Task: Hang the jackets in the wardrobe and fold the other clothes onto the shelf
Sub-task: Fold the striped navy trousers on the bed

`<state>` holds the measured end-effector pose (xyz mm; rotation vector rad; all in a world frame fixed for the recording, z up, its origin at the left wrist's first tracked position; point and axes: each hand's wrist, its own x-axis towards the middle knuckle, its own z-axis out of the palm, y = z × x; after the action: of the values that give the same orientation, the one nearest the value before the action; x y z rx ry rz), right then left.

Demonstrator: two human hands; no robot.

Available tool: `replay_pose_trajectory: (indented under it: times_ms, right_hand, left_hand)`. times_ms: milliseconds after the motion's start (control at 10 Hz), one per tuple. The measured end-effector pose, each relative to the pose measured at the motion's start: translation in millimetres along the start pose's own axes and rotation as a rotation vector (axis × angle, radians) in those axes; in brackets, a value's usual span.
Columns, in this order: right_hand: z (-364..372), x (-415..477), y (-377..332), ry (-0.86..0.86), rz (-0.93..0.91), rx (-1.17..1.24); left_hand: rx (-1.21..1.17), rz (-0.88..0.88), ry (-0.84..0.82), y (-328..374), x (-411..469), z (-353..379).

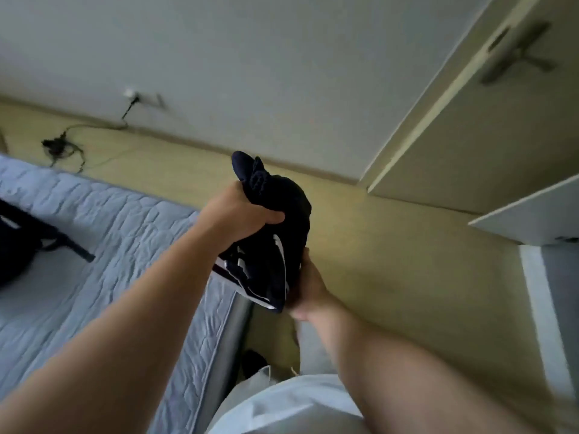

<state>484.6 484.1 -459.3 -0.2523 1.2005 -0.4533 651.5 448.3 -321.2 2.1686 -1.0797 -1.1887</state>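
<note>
1. Both hands hold one bundled dark garment (275,245) (white stripes showing) above the floor (376,245), between bed (109,220) and wardrobe (470,136).
2. Top end: left hand (241,211) clamped round it.
3. Bottom end: right hand (308,286) gripping it.

Our left grip (241,214) clutches the top of a dark garment (289,202) with white stripes; our right grip (309,285) seems to hold its lower edge, over the floor (391,252) just beside the bed (125,220).

hands: two are counted, left hand (244,214) and right hand (308,286)
navy garment (282,205): one is counted
mattress (109,220): one
black bag (18,245): one
wall socket (129,93): one
wardrobe door handle (517,54): one
</note>
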Motion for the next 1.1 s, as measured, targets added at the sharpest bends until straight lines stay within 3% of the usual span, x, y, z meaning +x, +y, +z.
replay_pose_trajectory:
  times_ms: [200, 500, 800, 1100]
  right_hand:
    - [-90, -71, -108, 0.164, -0.22, 0.264]
    - [-280, -186, -244, 0.409, -0.481, 0.348]
    - [-499, -299, -387, 0.84, -0.616, 0.384]
    - [-640, -412, -523, 1.098, -0.691, 0.358]
  left_hand:
    - [0.128, 0.222, -0.166, 192, -27, 72]
    - [0.347, 0.56, -0.431, 432, -99, 260]
    - [0.236, 0.76, -0.688, 642, -161, 436]
    - [0.05, 0.831, -0.916, 808, -171, 565]
